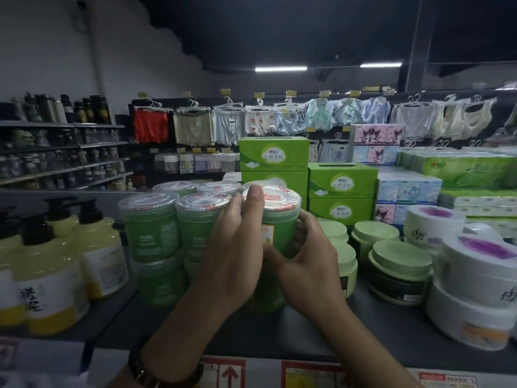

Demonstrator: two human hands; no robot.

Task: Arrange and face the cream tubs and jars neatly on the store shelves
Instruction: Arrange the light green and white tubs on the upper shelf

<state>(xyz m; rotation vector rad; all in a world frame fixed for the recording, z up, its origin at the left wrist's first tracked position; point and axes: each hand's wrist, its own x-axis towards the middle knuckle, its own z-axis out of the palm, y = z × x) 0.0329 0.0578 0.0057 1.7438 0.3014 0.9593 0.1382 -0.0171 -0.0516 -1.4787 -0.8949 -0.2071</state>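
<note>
A green cream tub with a clear lid (pixel 279 217) stands on top of another green tub (pixel 268 292) on the dark shelf (pixel 307 331). My left hand (pixel 235 247) grips its left side, thumb up on the lid rim. My right hand (pixel 310 259) wraps round its right side. To the left stand more stacked green tubs (pixel 151 228) with the same clear lids. Pale-green-lidded jars (pixel 400 264) sit to the right, one with a dark body. White tubs with purple tops (pixel 475 264) are stacked at the far right.
Yellow pump bottles (pixel 50 273) stand at the left of the shelf. Green tissue boxes (pixel 341 183) are stacked behind the tubs, with toilet paper packs (pixel 470 169) further right. Hanging clothes (pixel 251 121) line the back wall. The shelf's front edge carries price labels (pixel 229 373).
</note>
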